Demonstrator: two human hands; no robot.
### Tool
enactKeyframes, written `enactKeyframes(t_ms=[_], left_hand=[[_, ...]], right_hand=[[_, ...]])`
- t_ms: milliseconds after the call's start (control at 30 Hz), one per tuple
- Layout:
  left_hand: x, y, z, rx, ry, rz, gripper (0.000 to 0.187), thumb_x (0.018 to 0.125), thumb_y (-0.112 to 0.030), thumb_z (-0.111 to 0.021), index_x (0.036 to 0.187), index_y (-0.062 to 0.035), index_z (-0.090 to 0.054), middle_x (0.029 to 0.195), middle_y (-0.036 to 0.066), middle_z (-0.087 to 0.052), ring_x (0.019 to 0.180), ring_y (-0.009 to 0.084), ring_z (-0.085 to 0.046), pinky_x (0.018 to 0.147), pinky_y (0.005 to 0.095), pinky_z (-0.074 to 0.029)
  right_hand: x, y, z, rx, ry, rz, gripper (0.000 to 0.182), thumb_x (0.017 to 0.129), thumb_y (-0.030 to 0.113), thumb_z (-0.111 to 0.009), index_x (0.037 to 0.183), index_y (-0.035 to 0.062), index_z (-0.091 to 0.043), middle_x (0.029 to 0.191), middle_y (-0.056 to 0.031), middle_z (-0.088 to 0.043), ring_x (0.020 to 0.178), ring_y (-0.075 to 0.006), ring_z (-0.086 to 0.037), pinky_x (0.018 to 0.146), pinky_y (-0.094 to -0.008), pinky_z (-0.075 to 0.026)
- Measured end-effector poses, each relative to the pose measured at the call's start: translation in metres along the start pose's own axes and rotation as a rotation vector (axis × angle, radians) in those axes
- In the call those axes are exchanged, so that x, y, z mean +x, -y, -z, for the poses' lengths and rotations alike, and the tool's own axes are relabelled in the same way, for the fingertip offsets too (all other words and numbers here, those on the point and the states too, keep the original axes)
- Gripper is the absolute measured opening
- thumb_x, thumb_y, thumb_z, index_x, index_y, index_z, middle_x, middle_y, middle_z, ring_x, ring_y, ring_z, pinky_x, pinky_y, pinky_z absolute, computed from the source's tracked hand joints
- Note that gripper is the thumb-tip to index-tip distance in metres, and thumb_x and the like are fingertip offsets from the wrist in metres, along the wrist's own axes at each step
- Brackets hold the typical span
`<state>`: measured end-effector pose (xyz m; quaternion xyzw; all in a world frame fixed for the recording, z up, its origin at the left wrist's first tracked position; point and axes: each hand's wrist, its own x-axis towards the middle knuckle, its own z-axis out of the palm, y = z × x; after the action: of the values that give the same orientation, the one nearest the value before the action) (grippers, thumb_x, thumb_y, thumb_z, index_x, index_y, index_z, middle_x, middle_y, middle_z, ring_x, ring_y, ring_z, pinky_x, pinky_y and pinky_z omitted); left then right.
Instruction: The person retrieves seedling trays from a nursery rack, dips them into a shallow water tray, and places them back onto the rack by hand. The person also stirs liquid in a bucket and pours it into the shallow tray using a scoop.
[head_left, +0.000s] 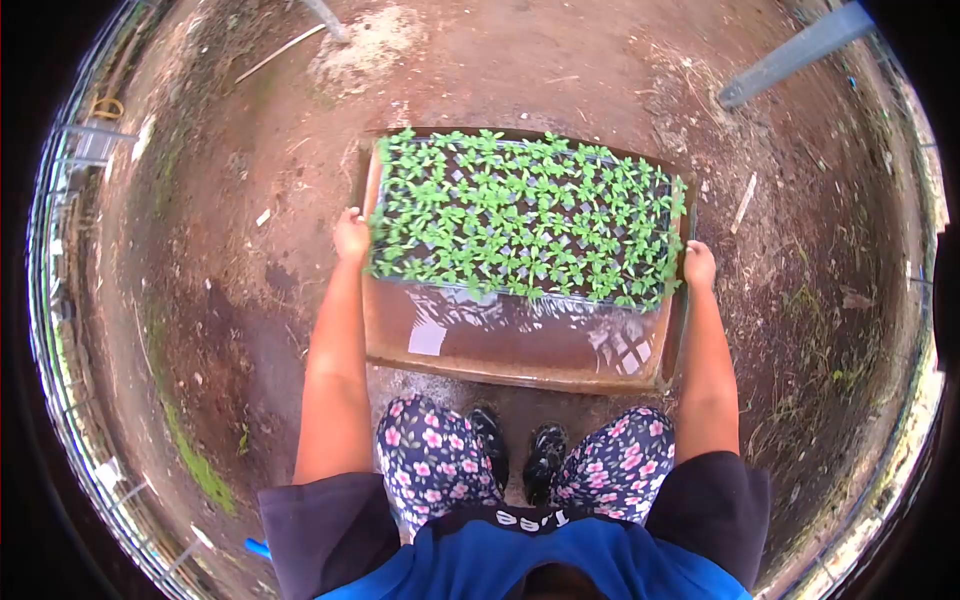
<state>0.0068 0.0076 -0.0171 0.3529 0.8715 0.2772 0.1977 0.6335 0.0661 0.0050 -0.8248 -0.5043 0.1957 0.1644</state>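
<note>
A seedling tray [545, 297] packed with young green seedlings [530, 220] lies low over the far part of a shallow basin [510, 375] of brownish water. My left hand [352, 237] is closed at the tray's left end, thumb pointing up and away from me. At the opposite end, my right hand [699, 266] is closed by the tray's right edge, beside the basin's side wall. The fingers of both hands are mostly hidden underneath. Water with bright reflections shows in the near part of the basin.
Bare brown soil [250, 330] surrounds the basin. A grey post [795, 55] stands at the far right, and another post [325, 18] rises from a pale patch at the far left. My dark boots [545, 460] are just before the basin's near edge.
</note>
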Motion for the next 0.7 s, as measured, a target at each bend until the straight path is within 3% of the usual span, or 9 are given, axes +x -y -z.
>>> enactKeyframes(t_ms=[100, 167, 233, 333, 367, 433, 500, 567, 700], left_hand=[[-0.037, -0.044, 0.031, 0.14, -0.206, -0.364, 0.02, 0.074, -0.008, -0.053, 0.093, -0.0025, -0.056, 0.087, 0.017, -0.056, 0.08, 0.0316, -0.054, 0.074, 0.0375, -0.043], [-0.057, -0.065, 0.036, 0.063, -0.144, -0.429, 0.023, 0.074, -0.013, -0.056, 0.095, -0.0042, -0.056, 0.084, 0.012, -0.055, 0.072, 0.0215, -0.056, 0.068, 0.0312, -0.045], [-0.104, -0.128, 0.055, -0.156, 0.051, -0.36, 0.018, 0.075, -0.011, -0.054, 0.09, -0.0022, -0.055, 0.082, 0.014, -0.055, 0.073, 0.0258, -0.054, 0.069, 0.0342, -0.044], [-0.153, -0.162, 0.043, -0.214, 0.243, -0.433, 0.023, 0.075, -0.015, -0.056, 0.095, -0.0032, -0.055, 0.087, 0.011, -0.055, 0.074, 0.02, -0.054, 0.066, 0.0309, -0.044], [-0.167, -0.171, 0.039, -0.223, 0.369, -0.422, 0.026, 0.076, -0.017, -0.056, 0.098, -0.0029, -0.055, 0.092, 0.01, -0.055, 0.076, 0.0174, -0.054, 0.066, 0.0292, -0.044], [-0.194, -0.175, 0.024, -0.126, 0.41, -0.494, 0.025, 0.076, -0.015, -0.056, 0.098, -0.0032, -0.055, 0.093, 0.011, -0.056, 0.076, 0.0187, -0.055, 0.066, 0.0297, -0.044], [-0.212, -0.164, 0.009, -0.05, 0.417, -0.548, 0.022, 0.074, -0.012, -0.058, 0.094, -0.0041, -0.057, 0.082, 0.011, -0.058, 0.068, 0.023, -0.056, 0.064, 0.0321, -0.045], [-0.219, -0.171, 0.007, -0.021, 0.492, -0.588, 0.018, 0.073, -0.012, -0.056, 0.089, -0.0042, -0.056, 0.078, 0.011, -0.057, 0.074, 0.0285, -0.055, 0.066, 0.0392, -0.043], [-0.222, -0.175, 0.007, 0.039, 0.609, -0.561, 0.022, 0.074, -0.017, -0.057, 0.093, -0.0056, -0.056, 0.08, 0.011, -0.057, 0.075, 0.0282, -0.055, 0.067, 0.0386, -0.043]], right_hand=[[-0.018, 0.026, 0.022, 0.233, 0.025, 0.135, 0.022, 0.079, 0.015, -0.05, 0.098, 0.0054, -0.057, 0.088, -0.0107, -0.061, 0.081, -0.0197, -0.058, 0.074, -0.0291, -0.043], [-0.044, 0.07, 0.043, 0.386, 0.119, 0.185, 0.021, 0.081, 0.013, -0.051, 0.098, 0.001, -0.056, 0.087, -0.0076, -0.06, 0.08, -0.0125, -0.055, 0.073, -0.0252, -0.042], [-0.079, 0.123, 0.054, 0.519, 0.16, 0.28, 0.022, 0.081, 0.016, -0.053, 0.098, 0.0024, -0.056, 0.088, -0.0074, -0.059, 0.079, -0.0129, -0.054, 0.072, -0.0255, -0.042], [-0.137, 0.195, 0.057, 0.531, 0.302, 0.361, 0.023, 0.08, 0.02, -0.054, 0.097, 0.005, -0.057, 0.088, -0.0084, -0.058, 0.077, -0.0153, -0.054, 0.069, -0.0266, -0.043], [-0.148, 0.199, 0.04, 0.528, 0.328, 0.401, 0.023, 0.08, 0.021, -0.054, 0.097, 0.0058, -0.057, 0.088, -0.0089, -0.058, 0.076, -0.0168, -0.055, 0.068, -0.0273, -0.043], [-0.169, 0.213, 0.021, 0.479, 0.353, 0.566, 0.023, 0.078, 0.022, -0.055, 0.094, 0.0054, -0.058, 0.089, -0.0106, -0.058, 0.078, -0.0215, -0.056, 0.069, -0.0298, -0.045], [-0.187, 0.216, 0.003, 0.398, 0.414, 0.516, 0.021, 0.076, 0.02, -0.055, 0.092, 0.0055, -0.058, 0.09, -0.011, -0.058, 0.081, -0.0252, -0.056, 0.071, -0.0321, -0.045], [-0.196, 0.213, -0.002, 0.267, 0.37, 0.589, 0.019, 0.076, 0.018, -0.054, 0.09, 0.006, -0.058, 0.091, -0.0112, -0.057, 0.084, -0.0272, -0.056, 0.073, -0.0344, -0.044], [-0.19, 0.211, 0.0, 0.175, 0.417, 0.598, 0.02, 0.077, 0.02, -0.053, 0.093, 0.0078, -0.058, 0.091, -0.0099, -0.057, 0.087, -0.0277, -0.054, 0.075, -0.0369, -0.043]])
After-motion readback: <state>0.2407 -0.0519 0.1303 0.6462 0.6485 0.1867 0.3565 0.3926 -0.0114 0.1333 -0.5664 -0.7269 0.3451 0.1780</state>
